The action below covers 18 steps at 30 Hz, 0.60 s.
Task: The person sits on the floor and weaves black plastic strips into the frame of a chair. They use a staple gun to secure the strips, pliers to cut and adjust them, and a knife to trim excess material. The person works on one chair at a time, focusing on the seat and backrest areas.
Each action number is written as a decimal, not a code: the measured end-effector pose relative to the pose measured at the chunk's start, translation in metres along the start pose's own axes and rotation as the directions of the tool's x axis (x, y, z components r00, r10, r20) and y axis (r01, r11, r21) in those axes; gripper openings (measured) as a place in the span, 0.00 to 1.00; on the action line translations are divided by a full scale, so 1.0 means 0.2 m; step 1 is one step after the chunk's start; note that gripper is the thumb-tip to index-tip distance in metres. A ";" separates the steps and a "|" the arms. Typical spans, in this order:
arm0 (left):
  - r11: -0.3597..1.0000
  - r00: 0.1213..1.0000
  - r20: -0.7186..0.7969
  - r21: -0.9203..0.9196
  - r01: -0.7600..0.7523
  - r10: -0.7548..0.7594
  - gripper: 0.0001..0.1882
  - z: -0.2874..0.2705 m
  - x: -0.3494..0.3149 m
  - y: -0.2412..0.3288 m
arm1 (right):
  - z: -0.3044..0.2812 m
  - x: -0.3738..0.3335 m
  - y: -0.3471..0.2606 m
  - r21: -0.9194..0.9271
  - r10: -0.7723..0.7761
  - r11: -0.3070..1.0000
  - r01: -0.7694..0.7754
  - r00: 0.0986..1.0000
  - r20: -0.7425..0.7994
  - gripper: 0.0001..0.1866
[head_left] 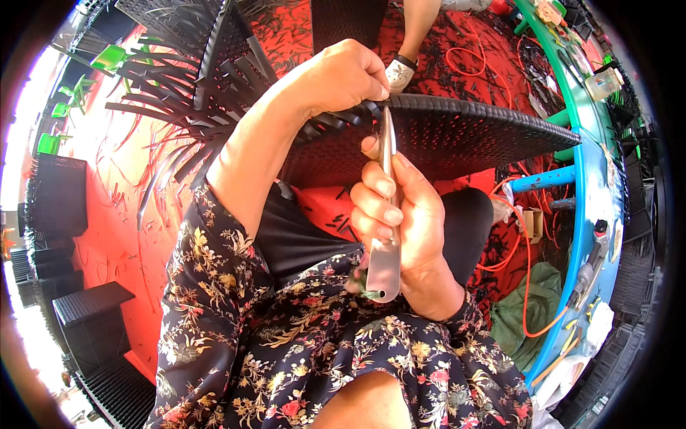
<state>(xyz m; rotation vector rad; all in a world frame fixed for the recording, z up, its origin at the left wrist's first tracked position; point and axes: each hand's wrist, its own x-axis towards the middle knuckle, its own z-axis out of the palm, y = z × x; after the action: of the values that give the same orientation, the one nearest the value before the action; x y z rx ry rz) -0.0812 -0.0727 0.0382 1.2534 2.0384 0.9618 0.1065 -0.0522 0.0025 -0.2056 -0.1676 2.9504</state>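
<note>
In front of me lies a black woven plastic-rattan panel (457, 132) with a wrapped, curved rim. Loose black plastic strips (168, 86) fan out from its left side. My left hand (346, 75) reaches over to the rim, thumb and fingers pinched on a black strip there, most of it hidden under the hand. My right hand (404, 207) is wrapped round a silver metal hand tool (386, 261) with a flat handle and a hole at its lower end. The narrow tip of that tool points up at the rim, just below my left fingertips.
A blue and green bench (589, 214) with tools stands at the right. An orange hose (530, 300) trails from it near a green cloth (532, 307). Strip scraps litter the red floor (114, 222). Another person's foot (400, 71) stands beyond the panel. Black woven pieces (93, 307) stand left.
</note>
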 end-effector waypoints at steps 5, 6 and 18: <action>1.000 1.000 -0.004 -0.002 -0.008 0.008 0.06 0.02 0.02 0.00 | 0.00 0.02 0.01 0.085 -0.049 0.995 0.050 0.999 -0.015 0.12; 1.000 1.000 -0.002 0.009 -0.013 0.013 0.06 0.02 0.02 0.00 | 0.00 0.02 0.01 0.083 -0.061 0.995 0.063 0.998 -0.028 0.12; 1.000 1.000 -0.008 -0.016 0.010 -0.010 0.07 0.01 0.03 -0.01 | -0.06 0.08 0.02 -0.160 -0.179 0.971 0.176 0.984 0.000 0.11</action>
<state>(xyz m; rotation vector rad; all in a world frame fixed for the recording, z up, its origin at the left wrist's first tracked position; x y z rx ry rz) -0.0836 -0.0685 0.0349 1.2320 2.0376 0.9783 0.0929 -0.0525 -0.0125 -0.2214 -0.4001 2.7573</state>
